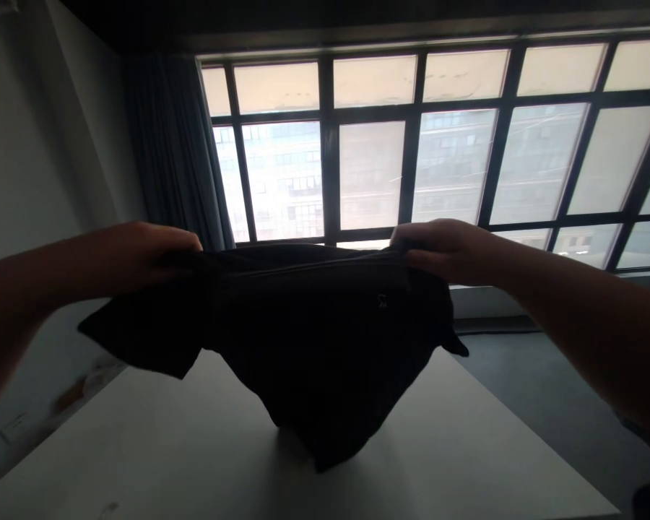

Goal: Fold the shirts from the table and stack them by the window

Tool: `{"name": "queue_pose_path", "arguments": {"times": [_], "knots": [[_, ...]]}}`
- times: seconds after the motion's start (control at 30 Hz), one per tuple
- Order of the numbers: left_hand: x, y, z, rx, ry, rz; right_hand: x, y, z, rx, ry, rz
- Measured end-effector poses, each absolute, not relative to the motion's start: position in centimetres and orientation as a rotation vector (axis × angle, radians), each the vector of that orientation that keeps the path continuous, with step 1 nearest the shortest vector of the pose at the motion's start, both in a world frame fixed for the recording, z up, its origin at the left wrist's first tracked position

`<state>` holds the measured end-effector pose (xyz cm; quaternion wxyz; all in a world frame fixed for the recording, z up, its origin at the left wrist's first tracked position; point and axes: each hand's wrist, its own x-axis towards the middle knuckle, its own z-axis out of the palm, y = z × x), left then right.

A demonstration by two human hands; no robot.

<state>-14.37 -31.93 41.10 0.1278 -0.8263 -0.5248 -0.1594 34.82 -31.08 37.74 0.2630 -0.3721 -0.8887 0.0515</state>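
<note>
A black T-shirt (325,332) hangs stretched between my two hands above a white table (173,440). My left hand (157,253) is closed on its upper left shoulder area, and a short sleeve droops below that grip. On the other side my right hand (438,249) pinches the upper right shoulder. A small light mark shows on the cloth near the right hand. The lower part of the shirt narrows to a dangling point close to the tabletop; whether it touches the table I cannot tell.
A wide window (371,173) with dark frames fills the far side, with a dark blue curtain (173,152) at its left. A white wall (27,159) stands at left. Grey floor (520,383) shows beyond the table's right edge. Some blurred items lie low at left.
</note>
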Motion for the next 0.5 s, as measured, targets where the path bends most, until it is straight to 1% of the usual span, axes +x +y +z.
{"name": "queue_pose_path", "arguments": {"times": [0.1,0.2,0.37,0.5], "knots": [[-15.6,-33.4,39.6,-2.285,-1.675,-0.418,36.3,-32.6,36.7,-1.0,-2.46,0.17],[-16.8,-34.2,39.2,-2.249,-1.792,-0.381,37.4,-33.5,36.9,-0.989,-2.535,0.271],[-17.2,-34.2,40.8,-2.269,-1.872,-0.264,37.6,-33.3,38.8,-1.029,-2.609,0.491],[-16.0,-33.8,41.7,-2.325,-1.803,-0.229,37.5,-31.7,39.7,-1.088,-2.589,0.575]]}}
